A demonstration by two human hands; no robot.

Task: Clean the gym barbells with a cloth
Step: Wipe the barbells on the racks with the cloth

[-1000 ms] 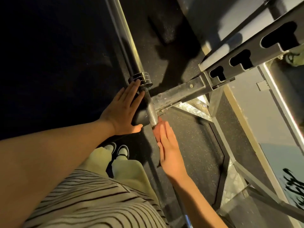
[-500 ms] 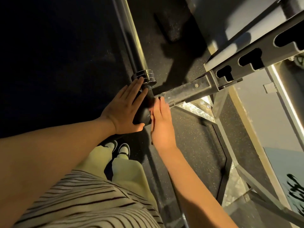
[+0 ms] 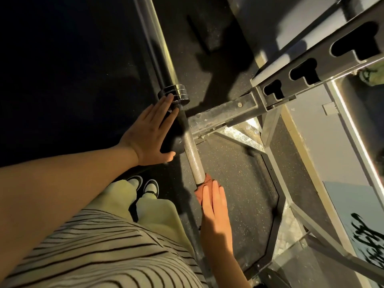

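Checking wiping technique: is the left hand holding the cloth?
No, the cloth is under the right hand on the bar; left hand has none.

Slotted steel rack [image 3: 326, 69] over speckled rubber floor [image 3: 234, 183] — checker plate [image 3: 245, 132] at its foot

Striped top [image 3: 93, 246], pale-green trousers [image 3: 160, 215], black-and-white shoes [image 3: 151, 186]

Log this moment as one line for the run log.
step: wipe bar | right grip: flat, pressing rust-red cloth on knurled steel barbell shaft | left grip: flat on black rounded pad by chrome collar
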